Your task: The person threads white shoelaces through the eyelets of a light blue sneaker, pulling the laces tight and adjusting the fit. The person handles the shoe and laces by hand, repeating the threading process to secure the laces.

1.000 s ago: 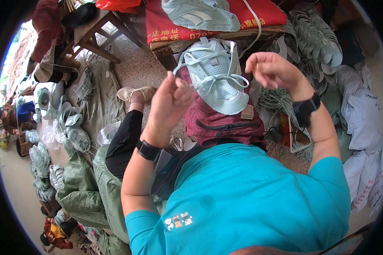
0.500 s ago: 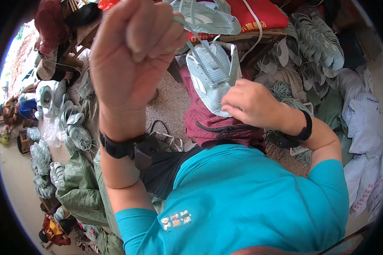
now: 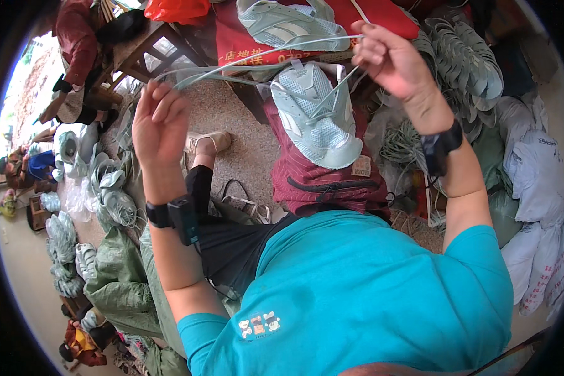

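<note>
From where I stand, a person in a turquoise short-sleeved shirt (image 3: 357, 288) fills most of the space. Past them stands a wooden table spread with a bright red cloth (image 3: 232, 34), a spare pale mint shoe upper (image 3: 291, 28) lying on it. Beyond the person's waist, a maroon pinstriped cloth with a black zip (image 3: 304, 175) lies as a working pad.

The mint mesh shoe upper being worked on (image 3: 319, 119) rests on that pad, toe toward the person, its tongue up by the table edge.

The left hand (image 3: 160, 125) is raised well out to the side, fingertips pinched on lace; the right hand (image 3: 391, 66), up beyond the upper on the other side, has its fingers curled around lace too.

Smallest of all is the flat, pale mint lace (image 3: 282, 47): one length stretches between the hands, others run down to the upper. A second ago a bow sat over the front of the upper and both hands were apart from it; now that bow is gone and the lace is drawn out long. I judge that this leaves the lace loose enough to handle.
</note>
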`<state>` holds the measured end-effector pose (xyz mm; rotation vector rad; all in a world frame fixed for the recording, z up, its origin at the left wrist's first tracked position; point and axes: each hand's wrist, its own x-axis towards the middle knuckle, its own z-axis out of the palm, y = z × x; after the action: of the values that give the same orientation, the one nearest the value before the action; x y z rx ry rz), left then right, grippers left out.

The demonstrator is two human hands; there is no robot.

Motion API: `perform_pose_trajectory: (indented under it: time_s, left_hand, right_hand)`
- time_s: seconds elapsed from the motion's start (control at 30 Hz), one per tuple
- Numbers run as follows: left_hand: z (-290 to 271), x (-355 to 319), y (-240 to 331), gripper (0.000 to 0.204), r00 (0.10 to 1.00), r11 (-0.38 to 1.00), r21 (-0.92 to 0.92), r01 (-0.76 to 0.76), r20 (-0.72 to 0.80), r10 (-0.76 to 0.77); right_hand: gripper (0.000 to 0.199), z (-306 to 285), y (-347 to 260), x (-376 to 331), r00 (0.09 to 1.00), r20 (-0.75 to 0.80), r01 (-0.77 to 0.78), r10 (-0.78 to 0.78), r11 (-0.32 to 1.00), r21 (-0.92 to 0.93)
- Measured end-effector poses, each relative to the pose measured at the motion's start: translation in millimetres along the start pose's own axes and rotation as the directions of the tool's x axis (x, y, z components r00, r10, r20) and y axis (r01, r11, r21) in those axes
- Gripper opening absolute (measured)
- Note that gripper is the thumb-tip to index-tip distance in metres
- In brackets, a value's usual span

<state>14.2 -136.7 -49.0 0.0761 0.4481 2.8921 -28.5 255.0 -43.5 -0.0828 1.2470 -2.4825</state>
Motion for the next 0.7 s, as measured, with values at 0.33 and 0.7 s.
perform_pose_trajectory:
  time_s: [0.33, 0.7]
  left_hand:
    - [-191.3, -99.6, 130.2, 0.019, 0.729, 0.976, 0.100, -0.196, -0.651, 0.213]
    - [-250.8, -184.8, 201.5, 0.014, 0.691, 0.921, 0.288, -0.262, -0.610, 0.387]
  right_hand:
    - [0.040, -195.2, -88.1, -25.7, 0.797, -0.588, 0.166, -0.136, 0.986, -0.002]
    - [0.030, -312.3, -101.1, -69.3, 0.555, -0.787, -0.098, -0.270, 0.918, -0.384]
